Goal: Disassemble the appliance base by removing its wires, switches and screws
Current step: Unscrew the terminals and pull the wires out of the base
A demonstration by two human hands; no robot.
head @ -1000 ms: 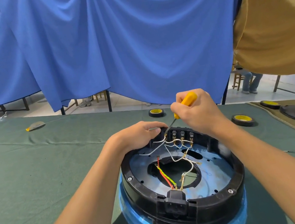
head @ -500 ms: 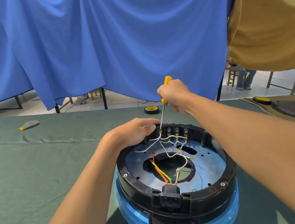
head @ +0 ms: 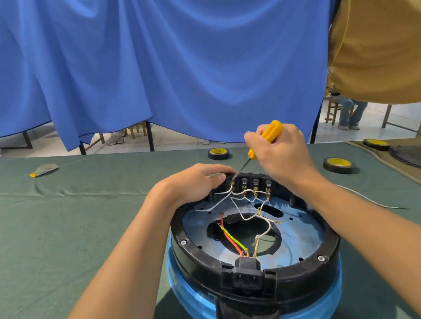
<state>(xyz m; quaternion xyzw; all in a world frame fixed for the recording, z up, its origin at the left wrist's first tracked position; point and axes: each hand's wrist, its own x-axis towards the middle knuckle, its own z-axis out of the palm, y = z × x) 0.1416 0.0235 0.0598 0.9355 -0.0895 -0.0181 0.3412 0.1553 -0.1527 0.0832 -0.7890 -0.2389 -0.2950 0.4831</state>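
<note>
Head view: black-and-blue appliance base (head: 307, 279), wires (head: 233, 241) exposed; left hand (head: 193, 181) grips it, right hand (head: 284, 155) grips screwdriver (head: 271, 131).

Tape rolls (head: 339, 164) (yellow-cored), blue drape (head: 185, 52)

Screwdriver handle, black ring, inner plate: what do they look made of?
Screwdriver handle: probably plastic, opaque yellow-orange, ribbed. Black ring: likely moulded plastic, semi-matte, with formed clips and socket housing. Inner plate: seemingly sheet metal, bluish sheen, punched holes.
</note>
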